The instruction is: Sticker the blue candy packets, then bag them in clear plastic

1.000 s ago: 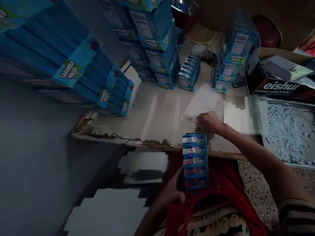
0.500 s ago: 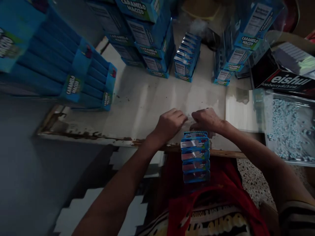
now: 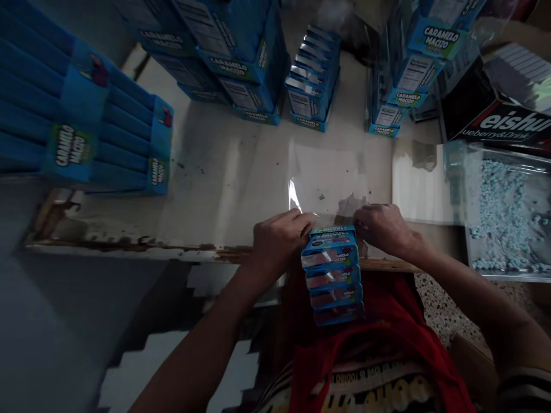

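A sheet or bag of clear plastic film (image 3: 321, 172) lies spread on the table, with a bright glare along its left side. My left hand (image 3: 282, 235) is closed at the film's near left corner, fingers pinched together. My right hand (image 3: 385, 226) is closed at its near right corner. Between them stands a blue box of small candy packs (image 3: 333, 275), marked Caramelo Macizo, at the table's front edge against the red apron (image 3: 387, 304). Its far end meets the film's near edge; whether it is inside the film is unclear.
Tall stacks of blue candy boxes (image 3: 241, 66) stand at the back, with one single box (image 3: 312, 80) beside them. Wrapped boxes (image 3: 404, 86) are piled at back right. More lie left (image 3: 107, 137). A black carton (image 3: 508, 120) and a tray of blue-white pellets (image 3: 467, 218) are on the right.
My hands have moved apart and nearer to me, to either side of the box's far end. The clear film now shows spread out beyond them. The view has shifted slightly.
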Motion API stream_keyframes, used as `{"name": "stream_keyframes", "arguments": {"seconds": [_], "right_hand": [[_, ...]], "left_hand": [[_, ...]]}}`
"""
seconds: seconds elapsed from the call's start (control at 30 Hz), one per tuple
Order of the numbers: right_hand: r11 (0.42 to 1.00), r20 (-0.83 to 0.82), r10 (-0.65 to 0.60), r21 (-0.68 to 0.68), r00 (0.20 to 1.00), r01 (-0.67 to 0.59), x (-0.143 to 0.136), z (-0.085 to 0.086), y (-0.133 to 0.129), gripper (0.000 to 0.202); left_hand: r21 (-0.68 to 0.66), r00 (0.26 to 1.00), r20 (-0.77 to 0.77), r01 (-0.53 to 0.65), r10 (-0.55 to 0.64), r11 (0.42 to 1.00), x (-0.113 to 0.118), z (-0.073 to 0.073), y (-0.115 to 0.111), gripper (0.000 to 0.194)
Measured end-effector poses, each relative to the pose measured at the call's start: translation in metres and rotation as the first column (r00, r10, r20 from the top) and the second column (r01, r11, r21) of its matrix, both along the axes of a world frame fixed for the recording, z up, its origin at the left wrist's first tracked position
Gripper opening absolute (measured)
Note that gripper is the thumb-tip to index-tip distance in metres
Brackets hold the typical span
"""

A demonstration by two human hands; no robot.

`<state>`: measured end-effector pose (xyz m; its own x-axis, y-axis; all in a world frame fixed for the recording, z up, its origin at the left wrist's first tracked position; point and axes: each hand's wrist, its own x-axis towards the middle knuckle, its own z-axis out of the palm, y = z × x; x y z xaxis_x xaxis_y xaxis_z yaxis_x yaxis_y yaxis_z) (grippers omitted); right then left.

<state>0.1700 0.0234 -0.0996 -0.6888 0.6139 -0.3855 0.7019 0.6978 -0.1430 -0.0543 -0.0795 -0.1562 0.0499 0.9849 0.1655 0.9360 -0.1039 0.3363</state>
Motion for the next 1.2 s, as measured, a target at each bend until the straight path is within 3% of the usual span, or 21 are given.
{"name": "stream_keyframes", "arguments": {"seconds": [0.1,0.2,0.3,0.4,0.47,0.57,0.63,0.7,0.83,1.03,1.2], "right_hand": [[0.988,-0.054,-0.127,-0.091,0.990,0.121,-0.003,0.010,0.004,0.014],[0.969,-0.125,-0.217,-0.150,0.968,0.198,-0.005,0.025,0.007,0.011],[0.971,-0.188,-0.233,-0.099,0.954,0.218,-0.005,0.045,-0.004,0.012],[0.968,-0.265,-0.219,0.060,0.939,0.243,-0.001,0.060,-0.031,0.014],[0.950,-0.358,-0.190,0.166,0.914,0.263,0.002,0.060,-0.053,0.020],[0.893,-0.489,-0.147,0.307,0.860,0.328,0.005,0.047,-0.077,0.029],[0.855,-0.528,-0.128,0.370,0.840,0.363,0.006,0.036,-0.084,0.033],[0.852,-0.535,-0.091,0.394,0.840,0.344,0.008,0.026,-0.087,0.032],[0.877,-0.553,0.023,0.411,0.833,0.249,0.022,0.011,-0.087,0.022],[0.780,-0.658,0.276,0.580,0.700,0.238,0.039,0.000,-0.089,0.015],[0.819,-0.656,0.206,0.522,0.726,0.239,0.041,-0.008,-0.081,0.015]], "left_hand": [[-0.019,0.996,0.089,-0.005,0.006,1.000,-0.001,0.023,-0.012,0.027],[0.061,0.993,0.116,-0.039,0.031,0.997,0.003,0.040,-0.023,0.023],[0.182,0.972,0.185,-0.177,0.143,0.967,0.014,0.047,-0.035,0.019],[0.286,0.892,0.345,-0.395,0.291,0.873,0.033,0.045,-0.044,0.010],[0.352,0.828,0.450,-0.509,0.335,0.785,0.047,0.040,-0.048,0.009],[0.382,0.729,0.590,-0.631,0.348,0.675,0.061,0.029,-0.048,0.014],[0.343,0.659,0.651,-0.698,0.377,0.628,0.066,0.020,-0.046,0.018],[0.337,0.635,0.661,-0.728,0.401,0.597,0.067,0.012,-0.044,0.022],[0.444,0.695,0.633,-0.687,0.340,0.576,0.067,0.003,-0.039,0.021],[0.545,0.782,0.551,-0.603,0.293,0.583,0.067,0.002,-0.051,0.017],[0.582,0.863,0.417,-0.495,0.287,0.645,0.054,-0.002,-0.053,0.012]]}}
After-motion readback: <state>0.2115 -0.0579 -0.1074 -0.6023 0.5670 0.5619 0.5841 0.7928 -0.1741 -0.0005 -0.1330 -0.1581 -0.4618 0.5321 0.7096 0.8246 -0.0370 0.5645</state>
